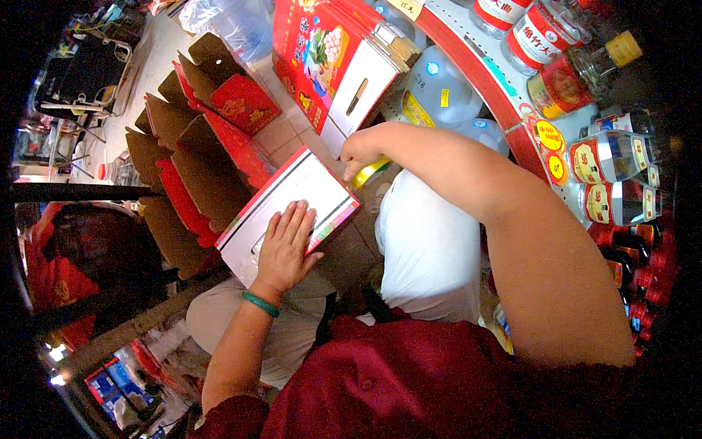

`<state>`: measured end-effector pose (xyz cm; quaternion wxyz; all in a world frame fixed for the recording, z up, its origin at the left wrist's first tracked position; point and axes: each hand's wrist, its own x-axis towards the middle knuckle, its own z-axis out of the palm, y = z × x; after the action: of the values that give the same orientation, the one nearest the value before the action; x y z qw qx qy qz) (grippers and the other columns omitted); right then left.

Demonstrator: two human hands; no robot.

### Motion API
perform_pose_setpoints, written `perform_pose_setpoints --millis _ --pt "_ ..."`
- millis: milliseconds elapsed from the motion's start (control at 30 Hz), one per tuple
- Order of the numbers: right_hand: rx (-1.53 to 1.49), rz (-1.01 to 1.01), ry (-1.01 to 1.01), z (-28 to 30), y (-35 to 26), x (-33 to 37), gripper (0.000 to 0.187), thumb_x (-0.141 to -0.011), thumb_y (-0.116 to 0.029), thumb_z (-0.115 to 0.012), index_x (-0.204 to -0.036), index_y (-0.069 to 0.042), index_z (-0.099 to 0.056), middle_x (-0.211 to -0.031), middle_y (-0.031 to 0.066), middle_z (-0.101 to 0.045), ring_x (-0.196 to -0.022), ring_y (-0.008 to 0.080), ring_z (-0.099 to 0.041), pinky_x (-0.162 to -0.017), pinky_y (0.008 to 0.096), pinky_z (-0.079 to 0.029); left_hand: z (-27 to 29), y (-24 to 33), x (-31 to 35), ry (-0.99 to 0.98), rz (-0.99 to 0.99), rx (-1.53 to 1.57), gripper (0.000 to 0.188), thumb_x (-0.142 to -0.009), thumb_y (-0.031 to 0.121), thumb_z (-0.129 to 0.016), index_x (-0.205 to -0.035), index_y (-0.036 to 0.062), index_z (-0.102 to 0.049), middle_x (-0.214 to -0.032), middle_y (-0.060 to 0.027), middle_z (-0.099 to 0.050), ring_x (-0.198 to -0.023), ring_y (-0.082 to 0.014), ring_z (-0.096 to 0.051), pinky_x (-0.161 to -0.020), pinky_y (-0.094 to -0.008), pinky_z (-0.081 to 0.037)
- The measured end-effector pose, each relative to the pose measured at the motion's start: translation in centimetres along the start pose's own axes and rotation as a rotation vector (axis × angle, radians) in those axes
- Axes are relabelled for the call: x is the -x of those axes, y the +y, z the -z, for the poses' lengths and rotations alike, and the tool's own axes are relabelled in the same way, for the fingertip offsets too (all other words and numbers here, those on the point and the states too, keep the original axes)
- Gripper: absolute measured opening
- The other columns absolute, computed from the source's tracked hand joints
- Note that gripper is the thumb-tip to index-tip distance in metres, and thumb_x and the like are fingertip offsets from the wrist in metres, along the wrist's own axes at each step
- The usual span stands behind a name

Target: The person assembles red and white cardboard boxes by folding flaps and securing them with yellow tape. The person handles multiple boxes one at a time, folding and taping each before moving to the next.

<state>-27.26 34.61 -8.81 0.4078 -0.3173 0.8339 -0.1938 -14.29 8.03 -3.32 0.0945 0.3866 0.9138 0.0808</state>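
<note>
A carton (289, 183) with a white face, a dark stripe and red edges stands in front of me, above my knees. My left hand (287, 245), a green bangle at its wrist, lies flat on that white face with the fingers stretched out. At the carton's far right end, my right hand (363, 148) is closed round a roll of yellow tape (371, 173). Part of the roll is hidden by the fingers. Whether a strip of tape runs onto the carton, I cannot make out.
Several red cartons with raised brown flaps (197, 150) stand to the left. Flattened red cartons (322, 66) lean ahead. Large clear plastic jugs (439, 88) stand beside a curved red-edged shelf (479, 69) of bottles on the right.
</note>
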Motion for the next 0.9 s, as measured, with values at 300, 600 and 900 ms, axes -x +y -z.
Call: perform_pose_setpoints --millis 300,600,900 --pt "0.075 0.013 -0.047 0.0 -0.3 -0.5 0.051 -0.076 -0.052 -0.062 -0.092 -0.003 -0.064 -0.086 0.0172 -0.064 -0.08 0.0316 -0.06 -0.07 0.042 -0.046 1.0 1.6 -3.4 0.169 0.09 0.054 0.087 -0.066 0.054 -0.067 -0.132 0.0053 -0.037 -0.138 -0.023 -0.03 -0.128 -0.0407 -0.026 -0.104 -0.0501 -0.021" --pt "0.248 0.04 -0.015 0.3 -2.2 0.4 0.054 -0.075 -0.053 -0.061 -0.098 -0.004 -0.064 -0.095 0.0172 -0.064 -0.09 0.0334 -0.06 -0.078 0.0427 -0.046 -0.4 1.3 -7.2 0.2 0.114 -0.123 0.074 -0.076 0.048 -0.06 -0.133 0.0072 -0.038 -0.14 -0.016 -0.032 -0.129 -0.0332 -0.028 -0.104 -0.0491 -0.021" --pt "0.133 0.147 -0.004 0.8 -2.3 1.1 0.045 -0.075 -0.046 -0.065 -0.093 -0.005 -0.064 -0.092 0.0179 -0.064 -0.086 0.0325 -0.061 -0.074 0.0422 -0.047 -1.8 0.8 -7.1 0.39 0.149 -0.077 0.062 -0.079 0.039 -0.058 -0.129 0.0058 -0.041 -0.133 -0.013 -0.041 -0.122 -0.03 -0.038 -0.1 -0.044 -0.028"
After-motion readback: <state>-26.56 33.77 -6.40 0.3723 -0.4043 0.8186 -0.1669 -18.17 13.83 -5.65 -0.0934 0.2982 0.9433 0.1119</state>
